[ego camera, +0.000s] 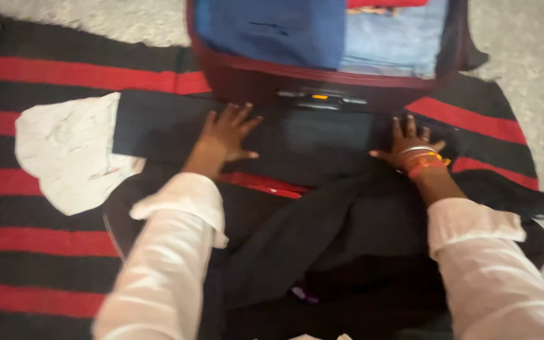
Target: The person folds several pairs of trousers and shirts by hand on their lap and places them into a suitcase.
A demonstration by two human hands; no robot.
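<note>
Both hands, left hand (228, 133) and right hand (410, 143), press flat with fingers spread on the dark cloth (297, 141) before the open suitcase (322, 85), smoothing it; folding it seems next.

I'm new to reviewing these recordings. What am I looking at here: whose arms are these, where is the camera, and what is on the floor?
There is no machine here. The single picture comes from a camera worn on a person's head, looking down, so the two white-sleeved arms are that person's own. The left hand and the right hand, which wears bangles at the wrist, both lie flat with fingers spread on a folded black garment. Neither hand grips anything. The garment rests on a red and black striped rug. A white cloth lies to the left. Beyond the hands sits an open maroon suitcase holding blue folded clothes. The picture is somewhat blurred.
</note>
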